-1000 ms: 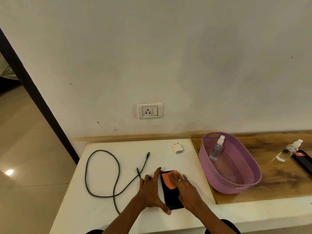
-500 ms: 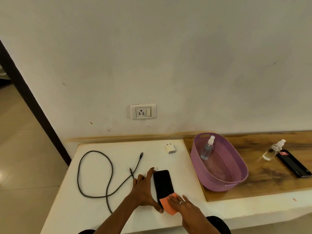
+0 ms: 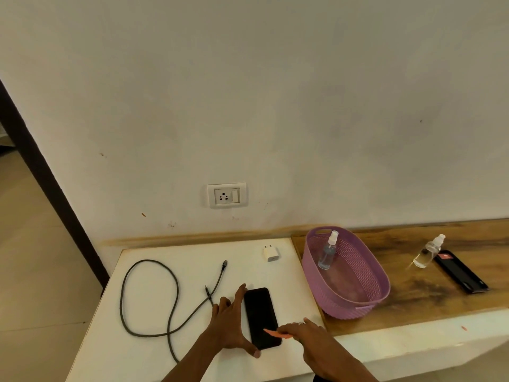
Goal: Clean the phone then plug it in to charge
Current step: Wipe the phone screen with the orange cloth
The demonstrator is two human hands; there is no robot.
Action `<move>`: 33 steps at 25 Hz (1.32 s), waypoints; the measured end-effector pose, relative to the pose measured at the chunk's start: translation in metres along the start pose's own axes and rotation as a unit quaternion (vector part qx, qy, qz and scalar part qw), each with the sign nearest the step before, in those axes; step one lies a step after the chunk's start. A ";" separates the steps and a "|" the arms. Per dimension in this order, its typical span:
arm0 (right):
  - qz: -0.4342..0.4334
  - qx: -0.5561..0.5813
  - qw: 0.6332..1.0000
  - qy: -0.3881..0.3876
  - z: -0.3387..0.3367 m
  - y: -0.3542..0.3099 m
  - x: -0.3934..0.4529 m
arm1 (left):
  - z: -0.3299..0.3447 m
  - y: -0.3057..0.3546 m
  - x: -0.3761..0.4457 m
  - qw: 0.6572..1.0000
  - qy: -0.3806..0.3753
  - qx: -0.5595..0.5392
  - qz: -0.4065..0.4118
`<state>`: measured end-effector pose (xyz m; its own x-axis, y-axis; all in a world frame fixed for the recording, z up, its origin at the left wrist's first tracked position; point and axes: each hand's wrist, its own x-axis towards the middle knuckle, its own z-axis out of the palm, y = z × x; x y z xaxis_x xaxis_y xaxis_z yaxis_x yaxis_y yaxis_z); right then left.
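A black phone (image 3: 259,312) lies screen up on the white table (image 3: 154,354). My left hand (image 3: 231,323) presses flat against the phone's left edge, thumb at its near corner, steadying it. My right hand (image 3: 305,336) holds a small orange cloth (image 3: 275,333) at the phone's near right corner, lifted slightly off the screen. A grey charging cable (image 3: 154,301) loops on the table to the left. A white charger adapter (image 3: 270,253) lies near the wall, below the wall socket (image 3: 226,195).
A purple basket (image 3: 358,299) holding a spray bottle (image 3: 327,255) sits at the wooden counter's left end. A second spray bottle (image 3: 428,252) and another dark phone (image 3: 460,271) lie further right. The table's left edge drops to a tiled floor.
My right hand dragged the orange cloth down the phone from its far end to its near end, then off to the right corner. The left hand stayed beside the phone.
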<state>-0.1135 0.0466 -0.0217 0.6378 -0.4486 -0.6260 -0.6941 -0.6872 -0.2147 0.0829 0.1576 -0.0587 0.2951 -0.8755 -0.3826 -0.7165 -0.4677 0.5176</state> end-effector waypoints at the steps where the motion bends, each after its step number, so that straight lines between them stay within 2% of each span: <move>1: -0.014 0.020 0.999 0.030 -0.001 0.003 -0.005 | 0.000 0.001 -0.001 1.000 -0.002 0.006 0.000; 4: 0.000 0.032 0.996 0.085 -0.010 0.000 -0.018 | -0.002 0.007 -0.005 0.999 -0.008 0.030 0.006; 9: -0.046 0.059 0.968 0.241 -0.019 0.002 -0.038 | -0.008 0.015 -0.017 0.998 0.004 0.036 0.047; 13: -0.046 0.039 0.929 0.364 -0.041 0.013 -0.049 | -0.020 0.020 -0.025 0.993 0.059 0.047 0.092; 17: -0.022 0.050 0.898 0.436 -0.079 0.038 -0.058 | -0.035 0.025 -0.023 0.986 0.115 0.025 0.118; 20: 0.005 0.061 0.902 0.427 -0.104 0.060 -0.064 | -0.044 0.036 -0.019 0.975 0.179 -0.009 0.127; 25: 0.035 0.090 0.925 0.367 -0.119 0.100 -0.066 | -0.046 0.060 -0.006 0.969 0.204 -0.010 0.142; 29: 0.079 0.004 0.941 0.329 -0.116 0.122 -0.055 | -0.033 0.075 0.006 0.974 0.185 -0.030 0.125; 33: 0.104 0.013 0.953 0.284 -0.117 0.135 -0.042 | -0.014 0.083 0.019 0.982 0.149 -0.029 0.115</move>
<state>-0.1949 -0.0942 0.0627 0.5581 -0.8156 -0.1528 -0.8287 -0.5386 -0.1521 0.0382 0.1006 -0.0120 0.3074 -0.9515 -0.0131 -0.7515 -0.2512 0.6100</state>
